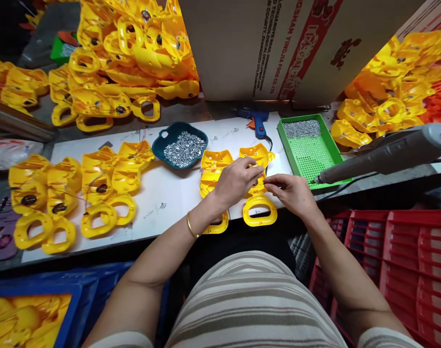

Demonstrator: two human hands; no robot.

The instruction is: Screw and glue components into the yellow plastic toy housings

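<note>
In the head view, a yellow plastic shell half with a looped handle lies in front of me, hollow side up. My left hand reaches over its left side, fingers bent and close together at its middle. From the right, my right hand pinches at the same spot, thumb and forefinger together. Whatever the fingertips hold is too small to make out. A round dark part shows between the hands. Partly under my left hand and wrist lies another yellow shell half.
A teal tray of small metal screws, a blue glue gun and a green basket stand behind the hands. A grey power screwdriver juts in from the right. More yellow shells lie left. A cardboard box stands behind.
</note>
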